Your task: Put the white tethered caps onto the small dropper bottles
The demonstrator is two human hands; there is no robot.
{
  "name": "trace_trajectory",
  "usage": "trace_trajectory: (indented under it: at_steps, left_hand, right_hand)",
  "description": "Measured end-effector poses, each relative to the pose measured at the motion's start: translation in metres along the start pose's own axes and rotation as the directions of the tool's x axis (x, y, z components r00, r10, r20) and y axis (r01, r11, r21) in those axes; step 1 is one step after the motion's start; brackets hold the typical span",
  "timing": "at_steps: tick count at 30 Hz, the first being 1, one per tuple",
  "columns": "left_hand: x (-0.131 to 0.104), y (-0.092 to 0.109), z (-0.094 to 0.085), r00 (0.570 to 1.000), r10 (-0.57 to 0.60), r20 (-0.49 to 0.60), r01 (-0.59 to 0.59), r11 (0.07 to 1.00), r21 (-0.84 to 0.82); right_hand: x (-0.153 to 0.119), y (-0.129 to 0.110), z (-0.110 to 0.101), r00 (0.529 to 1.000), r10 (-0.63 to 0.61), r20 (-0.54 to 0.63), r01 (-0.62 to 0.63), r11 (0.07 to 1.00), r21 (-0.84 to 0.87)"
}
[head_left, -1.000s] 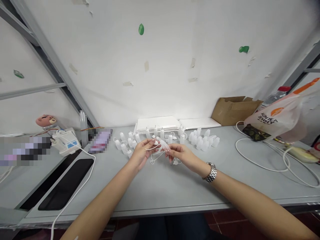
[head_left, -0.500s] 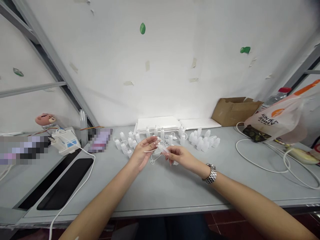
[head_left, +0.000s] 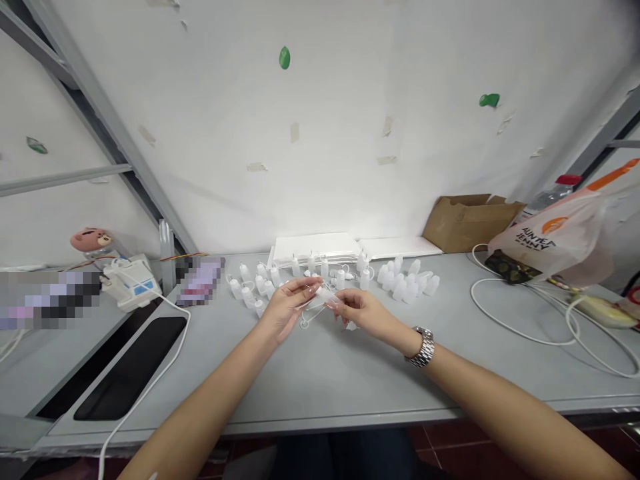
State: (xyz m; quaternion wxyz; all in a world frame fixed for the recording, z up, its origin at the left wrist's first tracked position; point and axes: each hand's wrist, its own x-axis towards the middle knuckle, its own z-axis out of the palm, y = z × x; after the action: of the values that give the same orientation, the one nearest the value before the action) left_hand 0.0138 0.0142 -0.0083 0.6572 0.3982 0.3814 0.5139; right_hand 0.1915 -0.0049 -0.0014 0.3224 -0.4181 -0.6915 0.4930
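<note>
White, cloudy plastic makes up nearly everything I am handling. The small bottle (head_left: pixel 331 299) sits tilted between my 2 hands, on my side of the stack of white sheets (head_left: pixel 320 245), its neck end pointing up and over toward my left. My right hand (head_left: pixel 363 308) is closed narrow around its body. My left hand (head_left: pixel 285 307) pinches the neck end, on what looks like a white cap (head_left: pixel 319 291); my fingertips cover most of it, so I can't tell how well it is seated.

What has changed in the last 0.5 s is mainly on the left: those fingers were more spread over the neck, and now they are gathered tighter. My right has barely shifted. I take that to mean the top is being pressed or turned on, and that the join is under way rather than finished.

Nothing else seems to have moved. The standing bottles (head_left: pixel 235 289), with thin tips and strap loops, are in front of the stack and out past its left end. Plain bottles (head_left: pixel 410 291) bunch to the right of the stack, nearer me. A loose-looking ring strap (head_left: pixel 304 325) shows on my side of the stack, against the grey bench (head_left: pixel 300 387).
</note>
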Motion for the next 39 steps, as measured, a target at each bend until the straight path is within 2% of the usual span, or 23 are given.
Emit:
trace_trajectory:
  at_steps: [4, 7, 13, 16, 18, 19, 21, 22, 24, 27, 31, 33, 36, 39]
  left_hand:
    - [-0.001, 0.001, 0.0, 1.0, -0.011, -0.015, 0.012, 0.999, 0.047]
    - [-0.002, 0.001, -0.001, 1.0, -0.017, 0.006, 0.016, 0.996, 0.084]
    - [-0.003, -0.001, 0.0, 0.997, 0.073, -0.019, -0.069, 0.985, 0.159]
    - [-0.004, -0.002, 0.002, 0.995, 0.101, -0.021, -0.097, 0.986, 0.138]
    - [-0.005, -0.001, 0.003, 0.995, 0.095, 0.012, -0.095, 0.989, 0.109]
    - [-0.006, 0.0, 0.004, 0.995, 0.088, 0.036, -0.091, 0.991, 0.099]
    - [-0.007, 0.001, 0.005, 0.993, 0.098, 0.07, -0.103, 0.991, 0.085]
    - [-0.007, 0.001, 0.006, 0.991, 0.115, 0.074, -0.12, 0.989, 0.081]
    - [-0.007, 0.0, 0.007, 0.986, 0.157, 0.053, -0.161, 0.984, 0.082]
    - [-0.006, -0.003, 0.008, 0.983, 0.183, -0.003, -0.182, 0.979, 0.096]
    - [-0.005, -0.006, 0.006, 0.985, 0.172, -0.014, -0.169, 0.98, 0.108]
    - [-0.005, -0.005, 0.005, 0.984, 0.176, 0.009, -0.175, 0.975, 0.137]
    - [-0.006, -0.003, 0.004, 0.981, 0.19, 0.036, -0.193, 0.965, 0.175]
    - [-0.006, -0.001, 0.005, 0.978, 0.207, -0.002, -0.203, 0.963, 0.175]
  right_hand:
    - [-0.002, -0.001, 0.0, 0.998, -0.062, -0.028, 0.058, 0.993, -0.103]
    - [-0.003, 0.001, 0.001, 0.985, -0.137, -0.1, 0.112, 0.968, -0.226]
    - [-0.004, 0.003, 0.005, 0.951, -0.235, -0.202, 0.155, 0.925, -0.346]
    - [-0.004, 0.004, 0.006, 0.97, -0.166, -0.18, 0.129, 0.971, -0.2]
    - [-0.003, 0.004, 0.004, 0.997, -0.052, -0.058, 0.055, 0.997, 0.055]
    - [-0.002, 0.004, 0.003, 1.0, 0.0, 0.025, -0.005, 0.979, 0.204]
    - [0.0, 0.005, 0.001, 0.988, 0.06, 0.14, -0.117, 0.884, 0.452]
    - [0.001, 0.005, 0.0, 0.985, 0.082, 0.153, -0.152, 0.831, 0.534]
    - [0.003, 0.006, -0.001, 0.985, 0.134, 0.109, -0.172, 0.765, 0.62]
    - [0.006, 0.007, -0.001, 0.982, 0.189, 0.006, -0.151, 0.762, 0.629]
    - [0.005, 0.006, -0.001, 0.981, 0.184, -0.058, -0.121, 0.823, 0.555]
    - [0.004, 0.005, -0.002, 0.986, 0.165, -0.019, -0.13, 0.839, 0.528]
    - [0.002, 0.003, -0.002, 0.978, 0.178, 0.107, -0.208, 0.839, 0.503]
    - [0.002, 0.002, 0.0, 0.966, 0.209, 0.154, -0.256, 0.868, 0.426]
